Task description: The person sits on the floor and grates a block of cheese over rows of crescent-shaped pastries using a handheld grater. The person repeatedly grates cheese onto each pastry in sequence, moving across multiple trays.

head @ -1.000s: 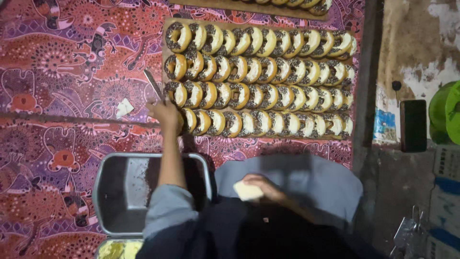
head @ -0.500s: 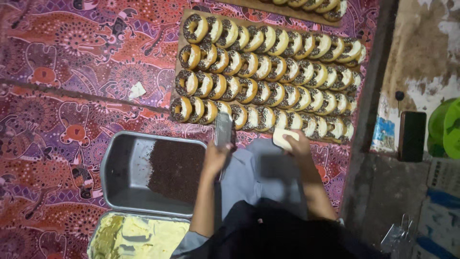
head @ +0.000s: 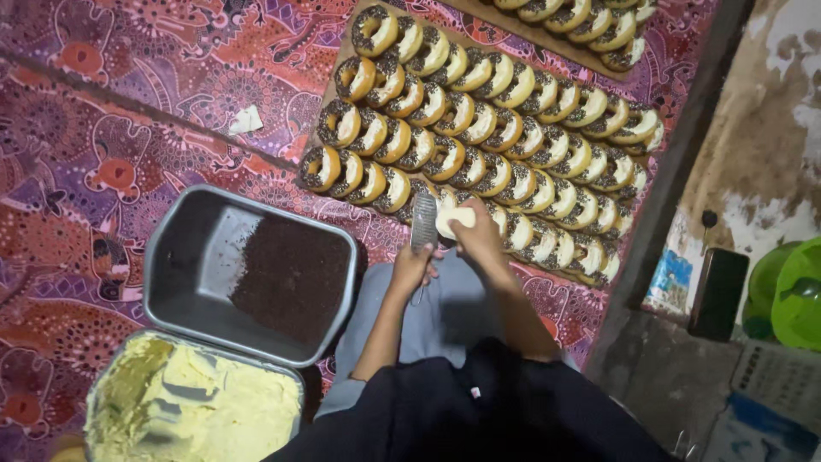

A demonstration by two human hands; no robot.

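Nearest, below and left of the wooden board (head: 342, 64) of ring doughnuts, sits a rectangular metal tray of pale yellow cream (head: 192, 402), and just beyond it a grey metal tray of dark chocolate sprinkles (head: 291, 278). Closer to the board, the left hand (head: 412, 267) has its fingers closed around the handle of a small flat metal grater (head: 423, 221), while the right hand (head: 479, 241) grips a pale block of cheese (head: 453, 221) against it, right over the board's near row. The doughnuts (head: 479, 128) on the board already carry cream and sprinkles; whether any carry grated cheese is too small to tell. A further board of doughnuts (head: 581, 26) lies beyond. Nothing blocks the hands.
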